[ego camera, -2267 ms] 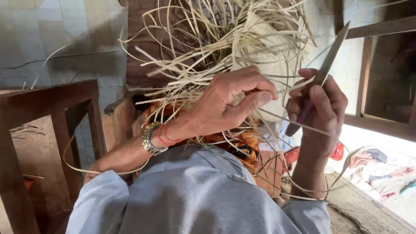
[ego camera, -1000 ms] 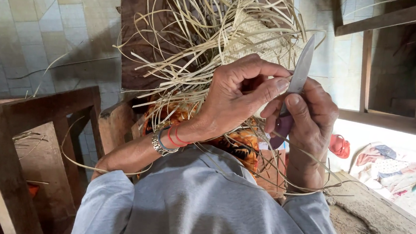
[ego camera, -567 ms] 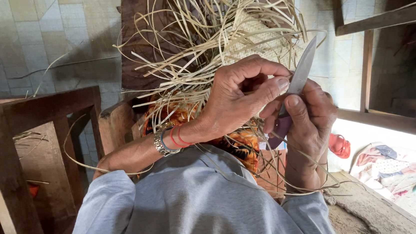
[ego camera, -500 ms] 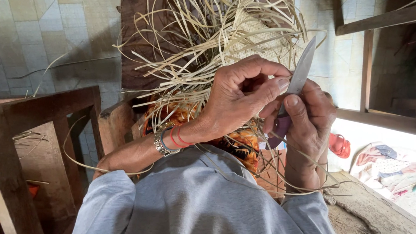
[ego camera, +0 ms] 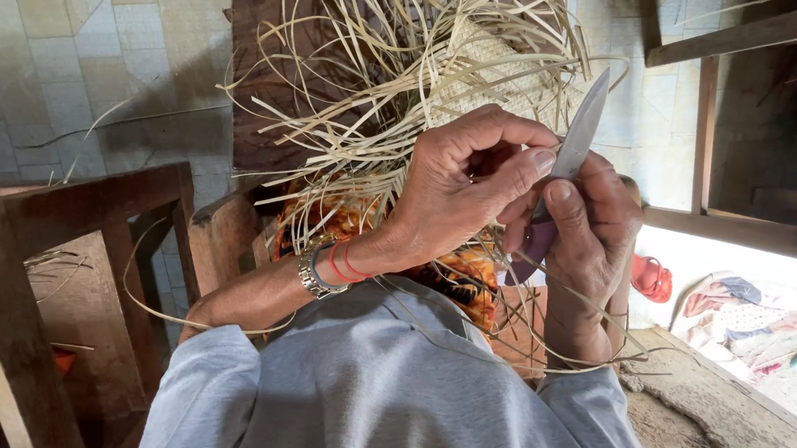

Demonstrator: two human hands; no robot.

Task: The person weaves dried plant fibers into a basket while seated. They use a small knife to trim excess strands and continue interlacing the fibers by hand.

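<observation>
Both hands are working close: right hand gripping the knife, left hand pinching a straw strip; blade ought to be angling outward.

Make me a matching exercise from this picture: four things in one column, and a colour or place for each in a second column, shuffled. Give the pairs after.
Things:
1. knife
2. wristwatch
3. woven straw piece
4. sandal

Descriptions:
A. red, on the ground at right
B. pale, with loose strips sticking out
C. silver band on the left wrist
D. blade up, held in the right hand, the left hand pinching by it

Pairs: 1-D, 2-C, 3-B, 4-A
</observation>
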